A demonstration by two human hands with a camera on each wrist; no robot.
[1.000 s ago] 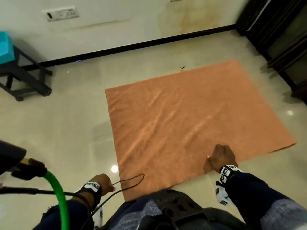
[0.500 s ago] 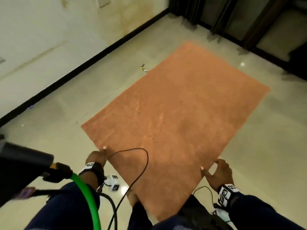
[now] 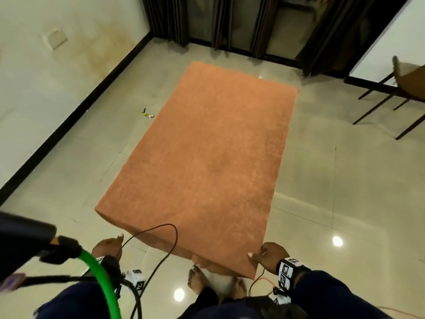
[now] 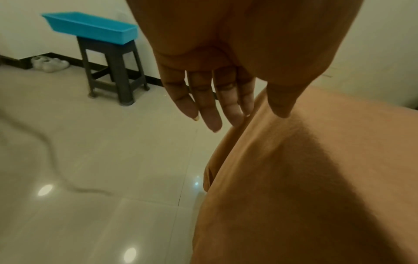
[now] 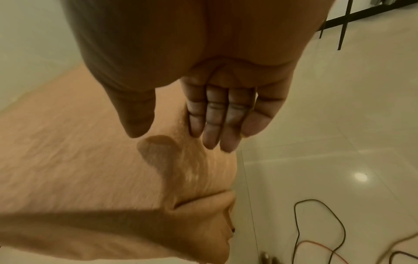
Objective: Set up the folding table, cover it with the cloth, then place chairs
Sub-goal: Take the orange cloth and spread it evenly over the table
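Orange cloth [image 3: 207, 157] corner at straight-fingered right hand [image 3: 271, 255], left hand [image 3: 107, 247] open.

The cloth [image 3: 202, 157] hid the whole table beneath it; no leg or top showed in any view. In the right wrist view the right hand [image 5: 203, 75] was cut off by the upper edge, and the cloth [image 5: 90, 178] below its fingers [image 5: 217, 125] was smeared with blur, so whether they touched it could not be told. Beyond them, only the chair legs [image 5: 343, 23] entered the frame. In the left wrist view the left hand [image 4: 237, 44] was cropped likewise.
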